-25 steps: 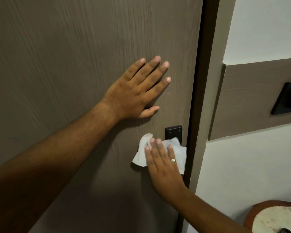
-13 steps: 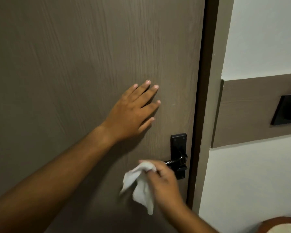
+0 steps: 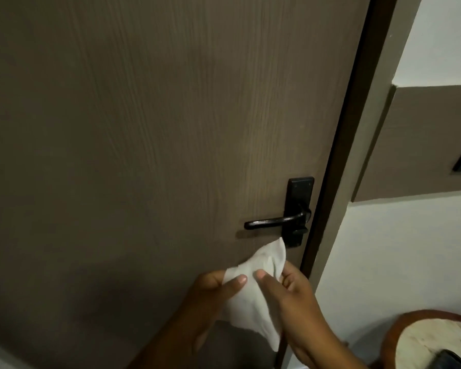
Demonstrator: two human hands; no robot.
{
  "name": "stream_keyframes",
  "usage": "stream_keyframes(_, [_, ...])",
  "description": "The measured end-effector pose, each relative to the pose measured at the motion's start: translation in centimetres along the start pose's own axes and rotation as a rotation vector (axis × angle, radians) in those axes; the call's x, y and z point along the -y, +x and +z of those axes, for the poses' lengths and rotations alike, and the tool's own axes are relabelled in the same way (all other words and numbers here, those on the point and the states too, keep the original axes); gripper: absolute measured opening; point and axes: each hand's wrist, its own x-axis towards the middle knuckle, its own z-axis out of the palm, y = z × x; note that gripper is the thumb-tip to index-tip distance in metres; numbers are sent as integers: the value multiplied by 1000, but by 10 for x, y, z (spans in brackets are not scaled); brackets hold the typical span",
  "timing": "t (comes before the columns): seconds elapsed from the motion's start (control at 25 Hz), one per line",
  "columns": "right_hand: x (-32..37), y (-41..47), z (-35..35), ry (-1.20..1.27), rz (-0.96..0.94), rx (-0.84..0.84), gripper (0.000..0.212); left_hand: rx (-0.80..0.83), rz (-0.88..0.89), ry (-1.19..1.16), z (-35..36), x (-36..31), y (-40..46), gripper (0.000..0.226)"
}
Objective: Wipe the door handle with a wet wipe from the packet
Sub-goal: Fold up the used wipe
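A black lever door handle [image 3: 273, 222] on a black backplate [image 3: 298, 206] sits at the right edge of the brown wood-grain door [image 3: 157, 129]. Just below it, both hands hold a white wet wipe [image 3: 253, 294]. My left hand [image 3: 213, 291] pinches the wipe's left side with the thumb on top. My right hand [image 3: 290, 291] grips its right side. The wipe's top corner reaches up near the bottom of the backplate. The wipe packet is not in view.
The dark door frame [image 3: 338, 169] runs beside the handle, with a white wall [image 3: 397, 249] and a brown wall panel [image 3: 423, 142] to the right. A round table with a wooden rim [image 3: 399, 328] stands at the bottom right, a dark object [image 3: 453, 359] on it.
My left hand left the door face and came down to take the wipe together with my right hand. The wipe moved off the handle, which is now fully exposed.
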Motion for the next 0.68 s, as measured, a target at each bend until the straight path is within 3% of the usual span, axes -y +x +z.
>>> stream_keyframes(0.08, [-12,0,-5,-46,-17,-97,60,-34,28,-12,0,5,3,16])
stream_keyframes(0.16, [-21,-3,-12,-50,-36,-204,67,-103,38,32,10,7,12,11])
stream_keyframes(0.32, [-43,-19,-34,-125,-166,-303,40,-226,213,193,43,21,19,26])
stream_keyframes(0.36, [-47,-25,-42,-169,-180,-293,33,-215,244,202,54,21,18,19])
stream_keyframes(0.4, [-52,-31,-51,-230,-193,-288,26,-162,266,178,64,20,18,7])
stream_keyframes(0.52, [-66,-46,-86,-326,-223,-350,10,83,255,105,95,15,19,17])
stream_keyframes(0.68, [-77,-70,-141,7,-58,-396,4,279,132,32,150,21,23,13])
